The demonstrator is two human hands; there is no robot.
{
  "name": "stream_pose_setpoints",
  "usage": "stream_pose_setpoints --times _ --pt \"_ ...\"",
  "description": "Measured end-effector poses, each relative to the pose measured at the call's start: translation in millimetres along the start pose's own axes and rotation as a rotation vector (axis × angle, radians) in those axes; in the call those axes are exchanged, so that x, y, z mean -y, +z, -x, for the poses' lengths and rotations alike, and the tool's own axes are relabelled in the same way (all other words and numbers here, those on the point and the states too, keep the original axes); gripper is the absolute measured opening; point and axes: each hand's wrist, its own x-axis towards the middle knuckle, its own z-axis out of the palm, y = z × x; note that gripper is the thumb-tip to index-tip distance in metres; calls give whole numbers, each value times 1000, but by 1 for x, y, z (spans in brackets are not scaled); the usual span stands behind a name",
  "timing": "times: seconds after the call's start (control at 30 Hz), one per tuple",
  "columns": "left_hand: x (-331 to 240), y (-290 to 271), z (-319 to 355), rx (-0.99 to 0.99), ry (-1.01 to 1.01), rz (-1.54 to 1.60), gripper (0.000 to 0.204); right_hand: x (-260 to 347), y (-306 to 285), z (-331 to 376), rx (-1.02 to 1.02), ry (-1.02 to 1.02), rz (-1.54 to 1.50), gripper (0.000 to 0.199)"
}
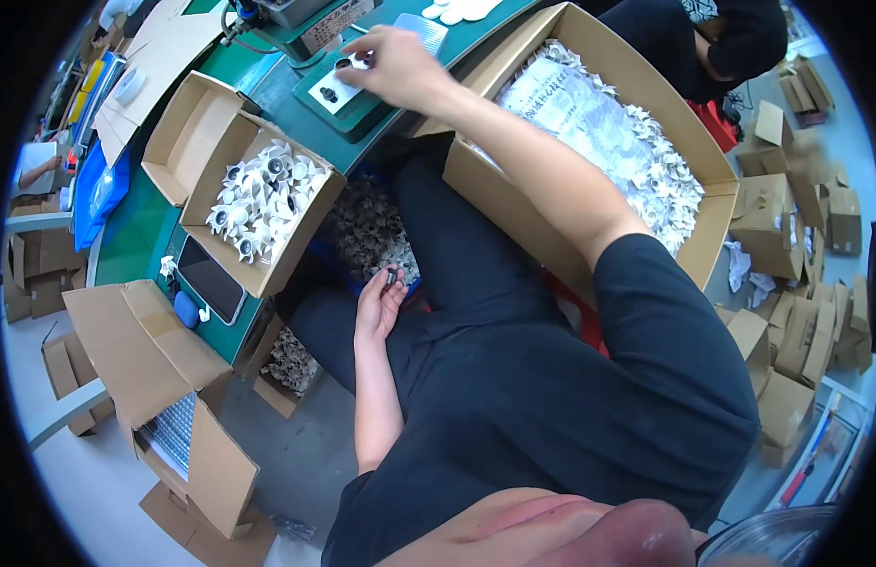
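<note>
My right hand (405, 68) is at a white block fixture (326, 83) on the green bench, its fingers closed round a small dark round part (367, 59). Two other dark round pieces stand on the block beside my fingertips. Over my lap, my left hand (379, 304) has its fingers curled round a small dark cylindrical part (391, 275). Above the fixture is a grey bench machine (310, 24). An open cardboard box (305, 227) of white finned plastic parts (268, 194), some with dark round inserts, sits on the bench to the left.
A large carton (717, 222) of white finned parts, with a plastic bag on top, stands at my right. A phone (211, 279) lies at the bench's left edge. Below are a bin of parts (362, 222) and an open carton (220, 463). Another person (740, 42) sits beyond.
</note>
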Motion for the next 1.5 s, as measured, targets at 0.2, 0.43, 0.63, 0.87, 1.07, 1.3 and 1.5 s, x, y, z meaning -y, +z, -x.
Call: stream_pose_setpoints --times 0.2,0.43,0.63,0.87,1.07,1.3,1.5 --pt "-3 -12 8 -51 9 6 25 -171 -124 23 -328 521 337 28" --pt "-4 -18 6 -90 15 29 23 -251 -140 28 -648 477 232 33" --pt "-4 -15 5 -84 36 44 23 -292 -151 65 -264 792 479 40" --pt "-5 -22 9 -94 40 36 24 -319 -154 92 -33 819 677 37" --pt "-6 -28 9 -83 63 72 24 -311 -189 110 -42 786 608 41" --pt "-8 -32 9 -35 50 25 26 -133 -162 41 -257 325 -206 32" --pt "-5 -20 3 -10 38 33 29 -17 -36 -5 110 235 -249 26"
